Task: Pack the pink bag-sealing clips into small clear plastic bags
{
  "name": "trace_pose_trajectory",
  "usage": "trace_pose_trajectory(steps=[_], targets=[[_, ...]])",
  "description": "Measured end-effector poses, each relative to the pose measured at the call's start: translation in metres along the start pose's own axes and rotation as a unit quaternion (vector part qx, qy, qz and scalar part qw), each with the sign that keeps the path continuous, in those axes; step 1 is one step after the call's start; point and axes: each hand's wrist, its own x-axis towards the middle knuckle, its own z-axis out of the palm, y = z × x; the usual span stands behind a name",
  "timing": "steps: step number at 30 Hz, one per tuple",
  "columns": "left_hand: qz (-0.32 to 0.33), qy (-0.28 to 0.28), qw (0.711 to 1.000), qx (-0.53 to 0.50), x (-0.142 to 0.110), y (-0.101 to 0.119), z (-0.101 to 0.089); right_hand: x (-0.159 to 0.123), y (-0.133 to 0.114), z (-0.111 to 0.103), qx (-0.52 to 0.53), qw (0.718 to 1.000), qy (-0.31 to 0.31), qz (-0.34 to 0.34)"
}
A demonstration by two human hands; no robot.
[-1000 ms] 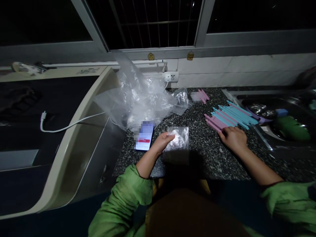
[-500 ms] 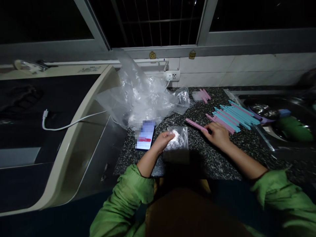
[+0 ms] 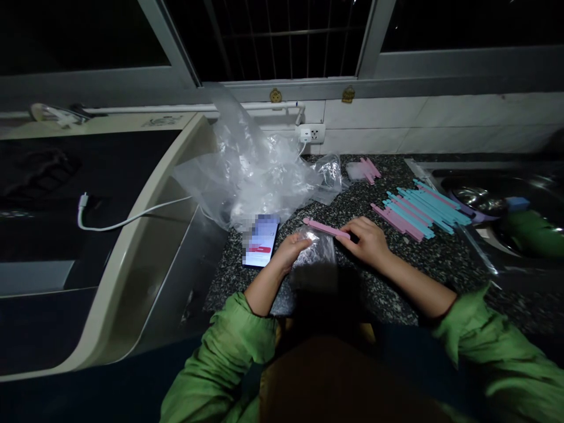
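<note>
My left hand [image 3: 291,251] pinches the upper left edge of a small clear plastic bag [image 3: 315,267] over the counter. In my right hand [image 3: 368,241] is a flat pink strip [image 3: 324,228], gripped near its right end. The strip's far end points left and hovers by the bag's top edge; I cannot tell whether they touch. Farther right lies a row of pink and light-blue strips [image 3: 423,208], side by side on the counter. A phone [image 3: 261,242] with a lit screen lies just left of my left hand.
A heap of clear plastic bags [image 3: 264,182] fills the back left of the speckled counter [image 3: 379,288]. Several short pink strips [image 3: 370,170] lie near the wall. A sink [image 3: 489,176] is at right, a beige-edged machine [image 3: 118,258] with a white cable [image 3: 132,222] at left.
My right hand has picked up a pink strip from the row and carried it left to the bag's top edge. The left hand keeps its hold on the bag.
</note>
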Motion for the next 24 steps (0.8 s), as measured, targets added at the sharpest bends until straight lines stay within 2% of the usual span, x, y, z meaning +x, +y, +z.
trace_pose_trajectory(steps=[4,10,14,20,24], targets=[[-0.018,-0.022,1.0,-0.006,0.003,-0.003,-0.004,0.0,-0.003,0.008,0.005,1.0,0.011,-0.023],[-0.017,-0.034,0.999,0.006,0.002,0.001,-0.004,-0.005,0.0,0.018,0.0,0.994,0.061,-0.093],[-0.024,-0.057,0.998,0.019,-0.003,0.006,-0.002,-0.007,0.002,0.021,-0.002,0.993,0.067,-0.102],[-0.002,-0.089,0.995,0.033,-0.008,0.009,0.0,-0.01,0.006,0.021,-0.007,0.992,0.061,-0.112],[0.015,-0.08,0.996,0.038,-0.009,0.008,0.001,-0.01,0.006,0.02,-0.021,0.99,0.063,-0.127]])
